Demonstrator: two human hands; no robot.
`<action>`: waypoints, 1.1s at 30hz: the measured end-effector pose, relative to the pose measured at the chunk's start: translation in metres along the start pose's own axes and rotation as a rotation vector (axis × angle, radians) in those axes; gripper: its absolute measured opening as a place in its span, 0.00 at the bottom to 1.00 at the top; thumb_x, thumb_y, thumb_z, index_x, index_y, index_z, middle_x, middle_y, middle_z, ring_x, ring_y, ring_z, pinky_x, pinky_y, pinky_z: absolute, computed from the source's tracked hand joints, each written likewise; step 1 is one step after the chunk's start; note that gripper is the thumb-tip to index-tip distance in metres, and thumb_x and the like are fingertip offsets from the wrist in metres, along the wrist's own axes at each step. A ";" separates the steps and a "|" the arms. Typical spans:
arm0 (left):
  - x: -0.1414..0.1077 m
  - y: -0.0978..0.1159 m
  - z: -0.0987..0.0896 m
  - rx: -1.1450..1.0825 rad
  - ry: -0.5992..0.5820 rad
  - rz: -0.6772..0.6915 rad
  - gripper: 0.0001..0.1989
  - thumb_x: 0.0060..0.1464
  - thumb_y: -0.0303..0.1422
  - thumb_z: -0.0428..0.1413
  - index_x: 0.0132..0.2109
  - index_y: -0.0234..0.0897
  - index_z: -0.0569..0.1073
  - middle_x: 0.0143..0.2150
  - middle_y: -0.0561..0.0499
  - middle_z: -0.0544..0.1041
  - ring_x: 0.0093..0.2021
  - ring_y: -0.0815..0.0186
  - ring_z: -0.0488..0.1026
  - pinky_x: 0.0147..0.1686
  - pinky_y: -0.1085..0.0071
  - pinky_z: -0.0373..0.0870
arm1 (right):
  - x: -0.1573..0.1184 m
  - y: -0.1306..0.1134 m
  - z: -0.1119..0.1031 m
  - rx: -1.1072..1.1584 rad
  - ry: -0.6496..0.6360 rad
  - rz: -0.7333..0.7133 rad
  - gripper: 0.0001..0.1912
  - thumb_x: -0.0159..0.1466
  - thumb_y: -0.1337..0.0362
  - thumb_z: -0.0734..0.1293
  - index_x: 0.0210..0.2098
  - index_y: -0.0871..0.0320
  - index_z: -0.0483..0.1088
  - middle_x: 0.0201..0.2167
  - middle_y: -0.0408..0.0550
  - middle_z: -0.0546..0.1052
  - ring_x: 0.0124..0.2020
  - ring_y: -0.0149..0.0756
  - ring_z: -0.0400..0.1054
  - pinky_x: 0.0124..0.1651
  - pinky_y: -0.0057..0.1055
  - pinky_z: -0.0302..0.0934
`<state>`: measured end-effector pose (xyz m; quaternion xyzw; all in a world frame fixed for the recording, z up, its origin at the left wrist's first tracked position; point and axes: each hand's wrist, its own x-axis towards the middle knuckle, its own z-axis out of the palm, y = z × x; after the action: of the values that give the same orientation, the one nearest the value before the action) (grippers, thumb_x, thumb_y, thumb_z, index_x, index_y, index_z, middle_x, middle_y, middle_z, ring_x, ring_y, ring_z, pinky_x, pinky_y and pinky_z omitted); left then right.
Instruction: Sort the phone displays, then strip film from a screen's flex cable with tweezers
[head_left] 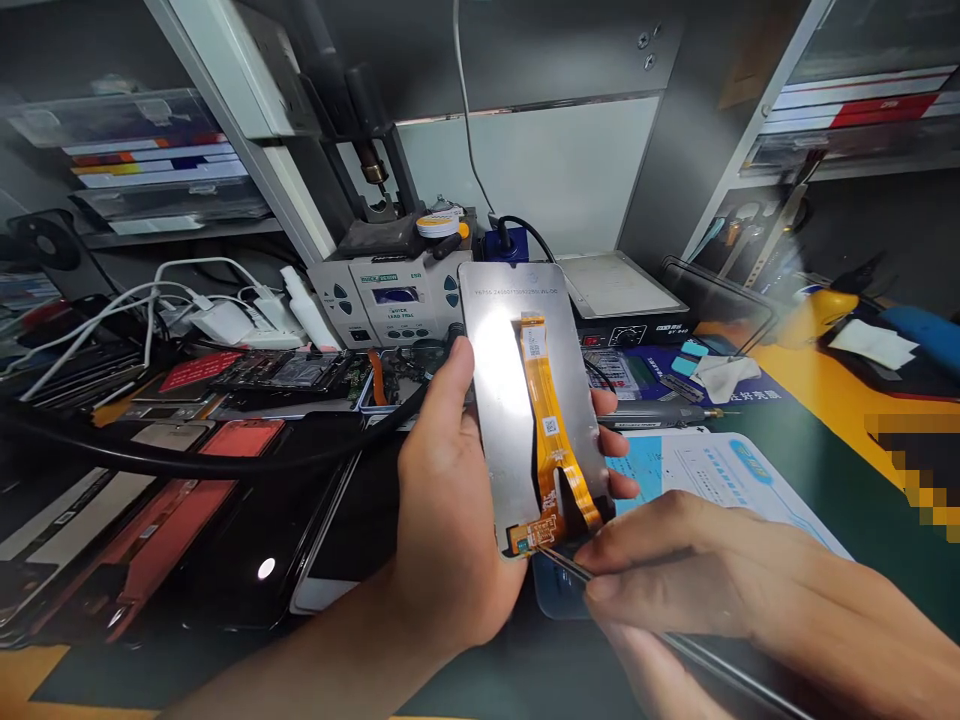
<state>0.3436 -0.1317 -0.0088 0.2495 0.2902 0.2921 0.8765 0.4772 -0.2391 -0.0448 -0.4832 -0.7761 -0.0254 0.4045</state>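
Screen panel, one, tight in left fingers; one tool, tight in right fingers.

Head-worn cam looks fwd & down across workbench (L hand, R hand near; back panel beyond).

1. Left hand: bare; thumb long, tip rounded.
2. Left forearm: uncovered as far as the lower edge of view, outline even.
3. Right hand: bare; index finger slender, slightly tapered.
4. Right wrist: apparently uncovered too, though cut off by the frame edge.
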 end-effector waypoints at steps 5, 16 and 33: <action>0.000 -0.001 0.006 0.025 0.086 0.015 0.36 0.61 0.57 0.38 0.40 0.34 0.80 0.30 0.42 0.80 0.26 0.57 0.78 0.25 0.65 0.78 | 0.001 0.001 -0.005 -0.027 0.006 0.024 0.10 0.57 0.71 0.74 0.37 0.51 0.80 0.32 0.40 0.84 0.28 0.27 0.80 0.35 0.10 0.72; -0.001 -0.001 0.006 0.203 0.200 0.011 0.38 0.58 0.59 0.37 0.42 0.33 0.80 0.29 0.39 0.80 0.29 0.54 0.79 0.28 0.62 0.80 | 0.005 0.002 -0.009 -0.039 -0.044 -0.041 0.09 0.60 0.70 0.73 0.38 0.51 0.81 0.34 0.37 0.85 0.28 0.25 0.81 0.37 0.08 0.71; -0.001 -0.002 0.009 0.055 0.104 0.014 0.37 0.61 0.57 0.36 0.43 0.33 0.80 0.28 0.42 0.80 0.26 0.56 0.78 0.23 0.65 0.78 | -0.011 0.001 0.003 -0.035 -0.016 0.098 0.13 0.57 0.69 0.74 0.40 0.47 0.79 0.34 0.35 0.83 0.28 0.28 0.80 0.38 0.14 0.74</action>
<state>0.3495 -0.1359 -0.0032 0.2598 0.3417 0.3028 0.8509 0.4783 -0.2454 -0.0542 -0.5278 -0.7542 -0.0151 0.3904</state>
